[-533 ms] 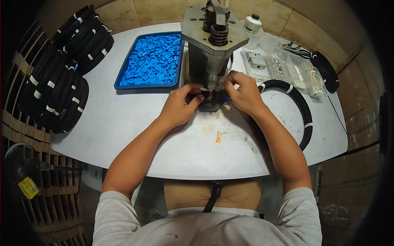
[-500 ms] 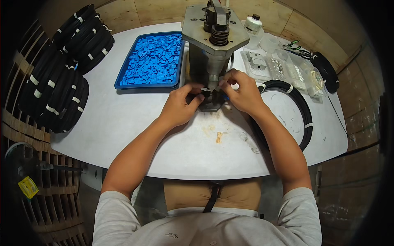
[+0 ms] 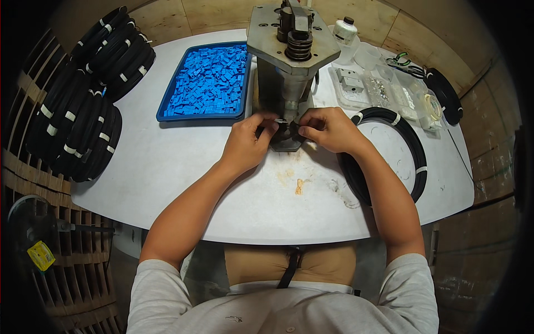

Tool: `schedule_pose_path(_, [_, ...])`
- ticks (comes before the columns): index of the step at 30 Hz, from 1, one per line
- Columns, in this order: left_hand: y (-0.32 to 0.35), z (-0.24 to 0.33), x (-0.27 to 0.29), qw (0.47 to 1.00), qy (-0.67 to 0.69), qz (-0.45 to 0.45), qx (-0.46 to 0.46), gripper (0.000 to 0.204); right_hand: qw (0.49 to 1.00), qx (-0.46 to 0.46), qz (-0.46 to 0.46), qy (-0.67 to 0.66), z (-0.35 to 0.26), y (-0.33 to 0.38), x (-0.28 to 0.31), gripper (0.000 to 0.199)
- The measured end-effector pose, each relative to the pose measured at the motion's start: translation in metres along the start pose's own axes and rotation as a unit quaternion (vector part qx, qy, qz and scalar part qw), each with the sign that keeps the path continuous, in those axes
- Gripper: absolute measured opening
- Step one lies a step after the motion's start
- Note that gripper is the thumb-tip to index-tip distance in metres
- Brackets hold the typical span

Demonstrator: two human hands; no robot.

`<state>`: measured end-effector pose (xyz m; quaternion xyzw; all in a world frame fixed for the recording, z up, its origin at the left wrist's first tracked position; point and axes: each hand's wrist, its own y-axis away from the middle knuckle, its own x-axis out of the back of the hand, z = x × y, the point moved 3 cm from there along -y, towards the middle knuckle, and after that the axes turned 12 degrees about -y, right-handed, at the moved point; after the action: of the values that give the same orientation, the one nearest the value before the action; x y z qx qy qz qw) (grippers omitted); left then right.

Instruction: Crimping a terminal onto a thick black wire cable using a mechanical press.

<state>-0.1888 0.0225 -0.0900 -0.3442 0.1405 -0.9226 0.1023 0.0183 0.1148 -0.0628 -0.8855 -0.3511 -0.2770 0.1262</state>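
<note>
A bench press [image 3: 289,89] of bare metal stands at the far middle of the table, its ram coming down between my hands. My left hand [image 3: 250,140] is at the left of the press base, thumb and fingers pinched on a small light-coloured piece [image 3: 281,120] under the ram. From the other side, my right hand [image 3: 329,130] reaches in beside the ram with its fingertips closed together. Whatever lies between them is too small and hidden to make out. Left of the press sits a blue tray [image 3: 201,117] heaped with small blue plastic parts [image 3: 208,80].
A black cable coil [image 3: 421,161] lies under my right forearm. More coils [image 3: 72,119] are stacked at the left edge. Clear bins [image 3: 384,92] of small parts, a white bottle [image 3: 345,32] and green-handled pliers [image 3: 398,59] stand at the back right.
My right hand has come down slightly beside the ram, its fingers closer to the press base. My left hand stays at nearly the same spot, still pinching.
</note>
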Motion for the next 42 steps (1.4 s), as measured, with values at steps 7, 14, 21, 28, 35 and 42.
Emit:
schedule_pose_path(7, [-0.0014, -0.0019, -0.0048, 0.999, -0.025, 0.029, -0.014, 0.018, 0.999, -0.006, -0.008, -0.045, 0.0014, -0.0019, 0.0021, 0.02])
schedule_pose_path(14, [-0.0018, 0.0002, -0.0033, 0.999, -0.032, 0.027, -0.015, 0.019, 0.999, 0.012, -0.006, -0.03, 0.0005, -0.0004, 0.0002, 0.019])
schedule_pose_path(21, [-0.0022, -0.0007, -0.0032, 0.999, -0.022, 0.034, -0.022, 0.019, 0.999, 0.036, 0.015, -0.025, 0.0005, 0.0008, -0.0018, 0.017])
schedule_pose_path(28, [-0.0021, -0.0004, -0.0029, 0.999, -0.021, 0.029, -0.02, 0.02, 0.998, 0.044, 0.021, -0.045, 0.0048, 0.0002, -0.0039, 0.016])
schedule_pose_path(35, [-0.0026, -0.0007, -0.0024, 0.999, -0.034, 0.028, -0.021, 0.02, 0.998, 0.05, 0.027, -0.041, 0.0047, -0.0004, -0.0046, 0.017])
schedule_pose_path(42, [-0.0027, -0.0026, -0.0031, 0.998, -0.038, 0.029, -0.027, 0.02, 0.997, 0.055, 0.029, -0.042, 0.0058, -0.001, -0.0046, 0.017])
